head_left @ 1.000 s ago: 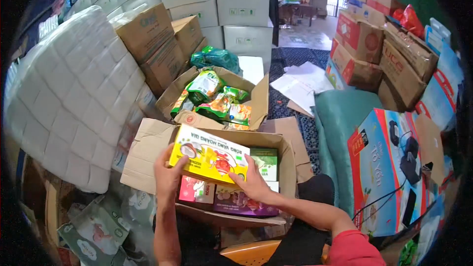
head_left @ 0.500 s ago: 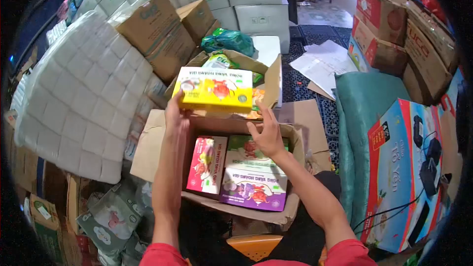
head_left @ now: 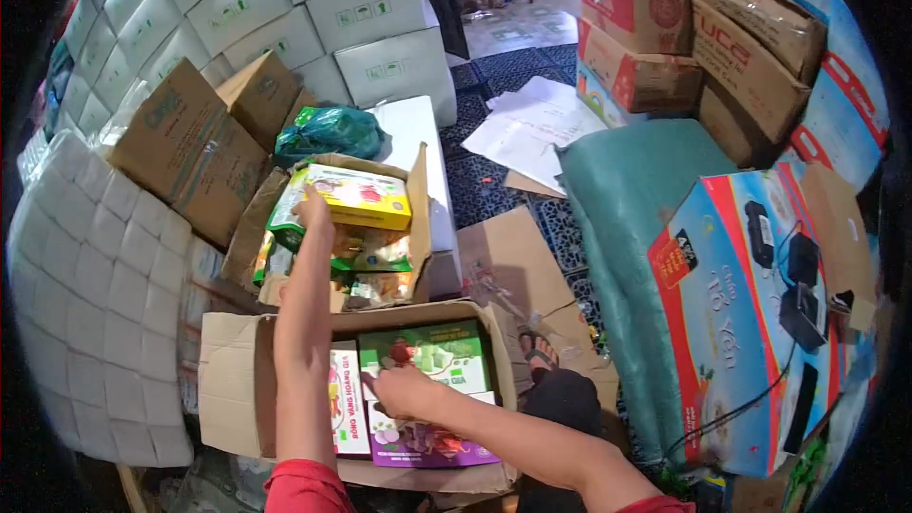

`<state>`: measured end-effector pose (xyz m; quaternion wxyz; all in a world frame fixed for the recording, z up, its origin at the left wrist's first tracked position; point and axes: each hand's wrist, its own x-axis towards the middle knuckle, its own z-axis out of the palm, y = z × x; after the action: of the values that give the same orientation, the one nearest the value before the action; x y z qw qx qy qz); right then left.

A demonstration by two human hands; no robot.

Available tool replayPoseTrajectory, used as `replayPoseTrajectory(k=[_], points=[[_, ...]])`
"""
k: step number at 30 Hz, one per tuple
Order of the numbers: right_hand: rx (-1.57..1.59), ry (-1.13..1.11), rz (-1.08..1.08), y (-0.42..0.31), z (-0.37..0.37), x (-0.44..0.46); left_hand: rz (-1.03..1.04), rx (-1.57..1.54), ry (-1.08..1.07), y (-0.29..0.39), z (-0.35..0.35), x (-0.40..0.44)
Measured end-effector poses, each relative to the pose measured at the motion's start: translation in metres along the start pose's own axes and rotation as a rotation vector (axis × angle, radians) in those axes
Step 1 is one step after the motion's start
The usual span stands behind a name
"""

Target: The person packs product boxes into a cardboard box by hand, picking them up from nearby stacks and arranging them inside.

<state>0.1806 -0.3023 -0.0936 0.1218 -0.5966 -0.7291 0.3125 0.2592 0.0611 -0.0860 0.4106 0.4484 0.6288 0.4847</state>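
A yellow and white box lies tilted on packets inside the farther open carton. My left hand is closed on its left end. My right hand reaches into the nearer carton, its fingers apart over the seam where a green box, a purple and white box and a red and white box meet. It touches the boxes without lifting any. Part of the red and white box is hidden behind my left forearm.
White cartons are stacked at the back left, with brown cartons before them. Wrapped white packs stand at left. On the right are a green bundle and a blue and red carton bearing black adapters and cables.
The yellow box has gone from above the nearer carton into the farther one with my left hand. My right hand has dropped onto the boxes. The view has swung right.
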Motion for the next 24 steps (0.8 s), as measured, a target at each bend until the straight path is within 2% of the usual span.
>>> replayPoseTrajectory(k=[2,3,4,6,9,12,13,14,16,17,18,19,20,22,24], points=[[0.007,-0.014,0.066,0.003,-0.006,0.001,0.239,0.376,-0.013,-0.006,-0.002,0.005],[-0.038,0.035,0.069,0.007,0.003,0.007,0.398,0.349,-0.132,-0.01,-0.006,0.007],[-0.088,0.078,0.079,0.008,0.003,0.007,0.416,0.433,-0.075,-0.012,-0.004,0.008],[-0.049,0.027,0.065,0.01,0.003,0.005,0.434,0.51,-0.071,-0.018,-0.004,0.01],[0.009,-0.029,0.067,0.011,-0.007,0.006,0.382,0.718,0.028,0.007,-0.023,-0.03],[0.072,0.025,0.114,0.019,0.005,0.009,0.631,0.74,-0.112,0.02,-0.072,-0.068],[0.112,-0.008,0.08,0.017,-0.014,-0.005,0.745,0.658,-0.182,0.013,-0.091,-0.071],[0.076,0.013,0.182,0.029,0.001,0.007,0.779,0.415,-0.368,0.013,-0.119,-0.087],[-0.003,-0.01,0.227,0.021,-0.024,-0.012,0.656,0.083,-0.458,0.032,-0.181,-0.171],[-0.008,0.019,0.327,0.033,-0.012,-0.002,0.644,0.024,-0.472,0.026,-0.209,-0.197],[0.038,0.028,0.28,0.031,-0.027,-0.018,0.632,-0.04,-0.477,0.016,-0.235,-0.211],[0.083,0.083,0.37,0.037,-0.023,-0.019,0.638,-0.089,-0.515,-0.009,-0.257,-0.208],[-0.065,0.132,0.474,0.043,-0.014,-0.015,0.643,-0.064,-0.519,-0.015,-0.274,-0.217],[-0.21,0.217,0.537,0.052,-0.006,-0.023,0.452,0.111,-0.688,-0.021,-0.299,-0.216],[-0.171,0.263,0.658,0.054,-0.004,-0.026,0.216,0.174,-0.907,-0.044,-0.305,-0.192]])
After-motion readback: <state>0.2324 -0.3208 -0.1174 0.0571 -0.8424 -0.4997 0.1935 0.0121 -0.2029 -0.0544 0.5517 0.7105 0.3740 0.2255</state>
